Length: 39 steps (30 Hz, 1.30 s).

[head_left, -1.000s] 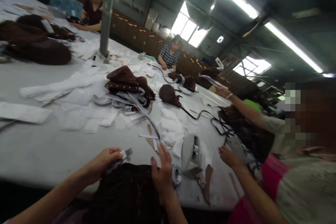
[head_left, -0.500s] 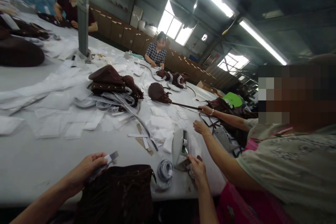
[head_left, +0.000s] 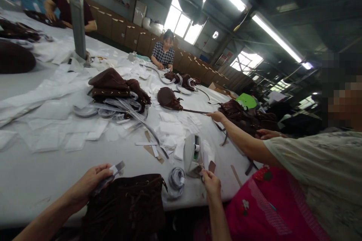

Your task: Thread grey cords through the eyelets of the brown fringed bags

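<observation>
My left hand (head_left: 97,179) is closed on a thin strip (head_left: 118,166) with a white wrap and a greyish end. Just below it, a dark brown drawstring bag (head_left: 127,207) stands at the table's near edge, with small metal eyelets along its top. My right hand (head_left: 211,185) pinches at the front end of a grey tape dispenser (head_left: 189,154); what lies between the fingertips is too small to make out. Between the bag and the dispenser sits a coiled grey strap (head_left: 176,180) in clear wrapping.
At right a co-worker's hand (head_left: 217,116) holds the strap of a round brown bag (head_left: 167,98). Brown bags (head_left: 110,84) and white paper sheets (head_left: 53,135) cover much of the table. A metal post (head_left: 77,26) rises at left. Two more people work across the table.
The co-worker at right has shifted rightward, and one of their hands has left the area near the dispenser. My right hand has moved slightly; my left keeps its grip. The view has shifted a little.
</observation>
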### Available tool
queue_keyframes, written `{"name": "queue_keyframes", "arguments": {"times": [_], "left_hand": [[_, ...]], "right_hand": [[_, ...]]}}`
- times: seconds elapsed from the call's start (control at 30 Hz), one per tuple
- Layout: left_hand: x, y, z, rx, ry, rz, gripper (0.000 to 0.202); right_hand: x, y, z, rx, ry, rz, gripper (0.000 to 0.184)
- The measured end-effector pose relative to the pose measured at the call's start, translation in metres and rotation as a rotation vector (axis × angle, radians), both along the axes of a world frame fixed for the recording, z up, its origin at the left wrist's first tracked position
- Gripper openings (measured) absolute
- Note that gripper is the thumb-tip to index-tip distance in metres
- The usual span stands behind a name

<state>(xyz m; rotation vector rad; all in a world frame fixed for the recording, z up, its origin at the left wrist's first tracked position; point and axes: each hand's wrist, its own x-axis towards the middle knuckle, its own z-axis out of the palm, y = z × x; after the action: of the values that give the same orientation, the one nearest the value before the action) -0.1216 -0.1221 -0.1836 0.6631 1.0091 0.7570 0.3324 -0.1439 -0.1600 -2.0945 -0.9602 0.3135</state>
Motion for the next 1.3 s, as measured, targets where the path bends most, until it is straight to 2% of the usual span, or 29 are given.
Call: {"name": "queue_keyframes", "arguments": {"times": [0.23,0.37,0.47,0.57,0.63,0.7,0.77,0.87,1.07,1.17,1.3], "left_hand": [[-0.001,-0.002,-0.002,0.002,-0.032,-0.010,0.031],[0.003,-0.004,0.005,0.014,-0.019,0.013,0.030],[0.010,-0.004,0.016,0.071,0.010,0.043,0.028],[0.018,-0.002,0.027,0.123,0.024,0.090,0.027],[0.022,-0.004,0.033,0.162,0.026,0.122,0.026],[0.024,-0.008,0.036,0.202,0.031,0.133,0.025],[0.024,-0.012,0.036,0.244,0.046,0.136,0.024],[0.023,-0.017,0.033,0.310,0.074,0.143,0.024],[0.022,-0.021,0.030,0.387,0.136,0.161,0.023],[0.021,-0.023,0.029,0.423,0.179,0.158,0.021],[0.019,-0.024,0.025,0.457,0.240,0.169,0.019]], "right_hand": [[-0.011,-0.011,-0.006,-0.078,-0.120,-0.059,0.035],[-0.031,-0.017,-0.001,-0.117,-0.085,-0.014,0.037],[-0.082,-0.013,0.013,-0.107,0.045,0.188,0.044],[-0.159,-0.010,0.039,-0.040,0.340,0.554,0.041],[-0.208,-0.010,0.056,-0.059,0.482,0.769,0.035],[-0.246,-0.009,0.065,-0.078,0.542,0.902,0.031],[-0.268,-0.006,0.065,-0.091,0.520,0.960,0.030],[-0.279,0.000,0.055,-0.093,0.407,0.953,0.031],[-0.282,0.003,0.041,-0.101,0.264,0.887,0.032],[-0.284,0.004,0.038,-0.118,0.276,0.867,0.034],[-0.286,0.008,0.031,-0.191,0.433,0.810,0.037]]}}
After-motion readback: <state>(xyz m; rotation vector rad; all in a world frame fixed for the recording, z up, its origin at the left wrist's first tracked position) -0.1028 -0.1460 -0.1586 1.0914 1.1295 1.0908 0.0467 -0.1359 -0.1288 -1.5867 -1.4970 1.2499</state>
